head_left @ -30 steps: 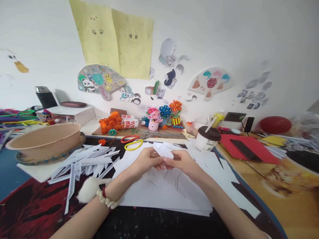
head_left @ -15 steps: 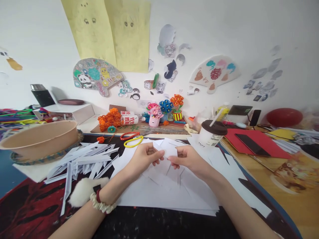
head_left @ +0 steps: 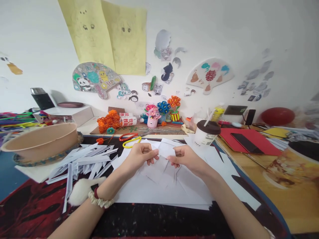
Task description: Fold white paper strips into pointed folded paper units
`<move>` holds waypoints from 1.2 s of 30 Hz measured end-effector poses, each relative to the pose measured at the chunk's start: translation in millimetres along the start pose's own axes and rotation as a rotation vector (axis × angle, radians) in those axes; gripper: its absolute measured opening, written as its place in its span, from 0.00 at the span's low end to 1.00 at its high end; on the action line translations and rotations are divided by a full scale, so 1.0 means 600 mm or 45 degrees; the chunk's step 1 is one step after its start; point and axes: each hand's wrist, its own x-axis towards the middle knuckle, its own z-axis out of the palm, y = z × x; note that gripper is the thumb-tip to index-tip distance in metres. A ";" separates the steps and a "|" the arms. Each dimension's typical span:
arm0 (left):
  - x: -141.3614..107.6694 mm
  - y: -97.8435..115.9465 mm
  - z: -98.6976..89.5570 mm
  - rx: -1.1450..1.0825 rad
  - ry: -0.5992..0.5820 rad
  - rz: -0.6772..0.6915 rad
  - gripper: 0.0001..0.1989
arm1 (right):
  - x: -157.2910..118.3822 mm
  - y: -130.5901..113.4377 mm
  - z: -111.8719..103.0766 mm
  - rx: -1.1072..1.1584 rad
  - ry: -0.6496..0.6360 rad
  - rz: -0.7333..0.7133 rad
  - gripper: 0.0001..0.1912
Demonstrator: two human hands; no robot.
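Note:
My left hand (head_left: pixel 144 154) is closed, thumb against fingertips, pinching a small piece of white paper (head_left: pixel 162 152). From the other side my right hand (head_left: pixel 181 156) pinches the same piece; its outline blends with the white behind it. Both hands are held above a stack of white paper sheets (head_left: pixel 164 196), on which a few thin folded slips lie. Just beyond my left hand are scissors with red and yellow handles (head_left: pixel 132 142). To the left lies a heap of folded white paper strips (head_left: pixel 84 161). A fluffy white object (head_left: pixel 81 192) sits by my left wrist.
At the right stands a lidded cup with a straw (head_left: pixel 206 132), near red folders (head_left: pixel 240 141) and a patterned bucket (head_left: pixel 291 166). A beige basin (head_left: pixel 42 142) is at the left. Along the wall are orange craft flowers (head_left: pixel 108 122) and small flower pots (head_left: pixel 152 121).
The camera view has shifted slightly, so the wall items sit lower and more to the left. Both hands keep their pinch, with the fingertips slightly shifted.

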 end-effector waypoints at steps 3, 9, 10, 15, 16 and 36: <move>-0.002 0.011 -0.013 0.191 -0.176 -0.073 0.18 | 0.000 0.003 -0.005 -0.044 -0.053 0.055 0.21; -0.008 0.019 -0.019 0.622 -0.246 0.132 0.14 | -0.011 -0.004 -0.008 -0.088 -0.269 0.092 0.25; -0.009 0.015 -0.015 0.643 -0.271 0.127 0.14 | -0.015 -0.006 -0.008 -0.101 -0.299 0.109 0.26; -0.019 -0.012 0.006 0.643 -0.322 -0.053 0.17 | -0.026 -0.007 -0.017 -0.256 -0.428 0.210 0.17; -0.020 -0.015 0.009 0.665 -0.310 -0.049 0.16 | -0.026 -0.006 -0.019 -0.315 -0.414 0.181 0.15; -0.029 -0.017 0.009 0.815 -0.320 -0.040 0.05 | -0.012 0.014 -0.025 -0.624 -0.196 0.118 0.07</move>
